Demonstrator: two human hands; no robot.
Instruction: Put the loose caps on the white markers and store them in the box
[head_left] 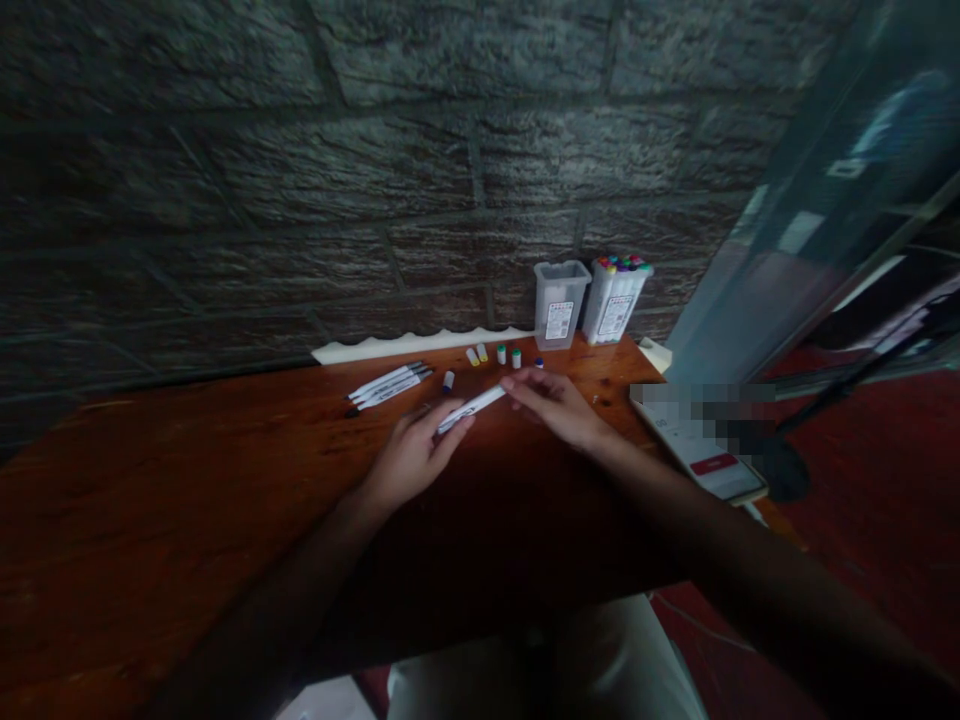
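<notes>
My left hand (pixel 416 445) is closed around one end of a white marker (pixel 474 407) with dark print on its barrel. At the marker's other end, the fingers of my right hand (pixel 551 400) pinch it; whether a cap sits under those fingertips is hidden. Beyond my hands lie several loose caps: two with yellow (pixel 477 355), two with green (pixel 509 356), and blue ones, among them a blue-marked cap (pixel 448 381) near my left hand. Several white markers with dark tips (pixel 390 386) lie side by side to the left.
Against the brick wall (pixel 420 160) stand a clear plastic box (pixel 561 305) and a second box full of colourful markers (pixel 616 300). A phone or tablet (pixel 701 445) rests at the right edge of the wooden table (pixel 187 480). A dark stand (pixel 787 475) is beside it.
</notes>
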